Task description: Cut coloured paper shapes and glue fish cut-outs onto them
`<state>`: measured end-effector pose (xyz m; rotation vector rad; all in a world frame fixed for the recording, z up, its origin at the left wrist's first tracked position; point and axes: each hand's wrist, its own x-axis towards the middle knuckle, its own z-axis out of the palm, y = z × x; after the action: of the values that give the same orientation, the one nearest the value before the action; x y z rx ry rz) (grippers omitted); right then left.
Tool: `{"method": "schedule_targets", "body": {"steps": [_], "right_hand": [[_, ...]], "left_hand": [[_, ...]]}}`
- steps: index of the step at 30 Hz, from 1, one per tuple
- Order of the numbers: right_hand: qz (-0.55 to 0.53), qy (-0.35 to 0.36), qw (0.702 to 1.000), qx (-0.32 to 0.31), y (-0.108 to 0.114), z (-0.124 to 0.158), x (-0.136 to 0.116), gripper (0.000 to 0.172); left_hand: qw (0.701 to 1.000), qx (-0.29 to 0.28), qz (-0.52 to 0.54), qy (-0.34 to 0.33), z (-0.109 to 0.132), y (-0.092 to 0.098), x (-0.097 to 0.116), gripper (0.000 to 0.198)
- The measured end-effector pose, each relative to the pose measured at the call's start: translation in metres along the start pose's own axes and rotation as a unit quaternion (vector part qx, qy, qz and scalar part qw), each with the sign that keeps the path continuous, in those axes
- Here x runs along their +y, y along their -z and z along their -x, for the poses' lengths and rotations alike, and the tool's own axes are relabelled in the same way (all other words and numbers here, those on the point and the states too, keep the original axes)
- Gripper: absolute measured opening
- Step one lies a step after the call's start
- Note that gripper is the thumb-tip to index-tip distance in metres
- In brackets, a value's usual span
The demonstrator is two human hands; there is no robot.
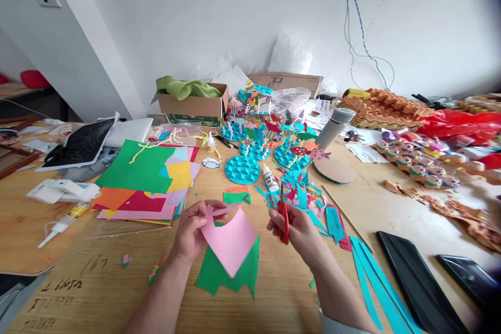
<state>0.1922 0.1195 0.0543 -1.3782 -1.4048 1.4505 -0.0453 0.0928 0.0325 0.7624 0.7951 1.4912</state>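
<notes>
My left hand pinches the upper left corner of a pink sheet of paper, which has a curved notch cut in its top edge. My right hand is closed around red-handled scissors, their tips pointing up and apart from the paper. Below the pink sheet lies a green paper piece with cut-out edges. Just beyond my hands are small green and orange paper scraps. A white glue bottle lies near blue and pink paper cuttings.
Stacked coloured paper sits at left beside a glue tube. Blue scalloped discs with paper fish stand behind, near a grey flask. Blue strips, a thin stick and black phones or trays lie at right.
</notes>
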Motion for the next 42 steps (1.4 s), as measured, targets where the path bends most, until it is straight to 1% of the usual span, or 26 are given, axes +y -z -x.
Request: {"method": "schedule_targets", "body": {"steps": [2,4,6,7,9,11,13,14,17,20,22,25,28,30,33,35,36,38,39,42], "right_hand": [[-0.039,-0.006,0.999,-0.007,-0.007,0.002,-0.005,0.047],[-0.08,-0.024,0.995,-0.048,-0.015,0.003,-0.007,0.051],[-0.127,-0.043,0.986,-0.096,-0.022,0.003,-0.007,0.049],[-0.151,-0.05,0.981,-0.111,-0.025,0.003,-0.007,0.046],[-0.193,-0.055,0.973,-0.118,-0.029,0.003,-0.009,0.04],[-0.215,-0.051,0.969,-0.11,-0.031,0.003,-0.013,0.038],[-0.215,-0.037,0.972,-0.09,-0.031,0.004,-0.018,0.037],[-0.209,-0.026,0.975,-0.075,-0.03,0.003,-0.02,0.037],[-0.17,0.024,0.985,-0.001,-0.026,-0.004,-0.023,0.036],[-0.079,0.083,0.991,0.074,-0.028,-0.024,-0.021,0.036],[0.02,0.096,0.989,0.113,-0.032,-0.043,-0.016,0.035],[0.079,0.085,0.984,0.137,-0.04,-0.069,-0.007,0.031],[0.138,0.083,0.971,0.176,-0.043,-0.08,0.0,0.029],[0.168,0.088,0.961,0.203,-0.039,-0.077,0.003,0.029],[0.191,0.101,0.952,0.218,-0.031,-0.059,0.001,0.025],[0.181,0.108,0.957,0.199,-0.028,-0.042,-0.003,0.026],[0.161,0.11,0.965,0.174,-0.028,-0.032,-0.005,0.029],[0.061,0.111,0.989,0.078,-0.033,-0.013,-0.009,0.036],[0.017,0.112,0.993,0.032,-0.037,-0.004,-0.01,0.039],[-0.07,0.11,0.99,-0.062,-0.053,0.018,-0.009,0.046]], "left_hand": [[0.998,-0.057,0.005,0.019,0.004,-0.001,0.005,0.006],[0.993,-0.115,0.0,0.026,0.007,-0.002,0.007,0.006],[0.985,-0.167,-0.01,0.037,0.009,-0.001,0.007,0.007],[0.981,-0.186,-0.016,0.042,0.01,-0.001,0.006,0.007],[0.976,-0.211,-0.03,0.05,0.011,-0.001,0.006,0.009],[0.975,-0.214,-0.034,0.053,0.011,-0.002,0.007,0.009],[0.98,-0.193,-0.022,0.052,0.011,-0.003,0.008,0.009],[0.984,-0.172,-0.011,0.049,0.01,-0.004,0.01,0.008],[0.996,-0.079,0.026,0.022,0.007,-0.002,0.014,0.009],[0.996,0.022,0.092,-0.003,0.004,0.003,0.019,0.006],[0.99,0.059,0.13,-0.001,0.003,0.006,0.022,0.005],[0.986,0.06,0.157,0.01,0.003,0.007,0.025,0.007],[0.982,0.055,0.179,0.013,0.004,0.006,0.028,0.007],[0.98,0.057,0.192,0.013,0.005,0.006,0.029,0.007],[0.977,0.062,0.202,0.012,0.006,0.006,0.03,0.005],[0.977,0.058,0.203,0.016,0.008,0.005,0.029,0.004],[0.978,0.054,0.203,0.019,0.008,0.004,0.029,0.004],[0.978,0.039,0.201,0.029,0.009,0.001,0.027,0.004],[0.979,0.03,0.199,0.034,0.01,-0.001,0.026,0.004],[0.982,0.0,0.183,0.041,0.011,-0.005,0.023,0.004]]}}
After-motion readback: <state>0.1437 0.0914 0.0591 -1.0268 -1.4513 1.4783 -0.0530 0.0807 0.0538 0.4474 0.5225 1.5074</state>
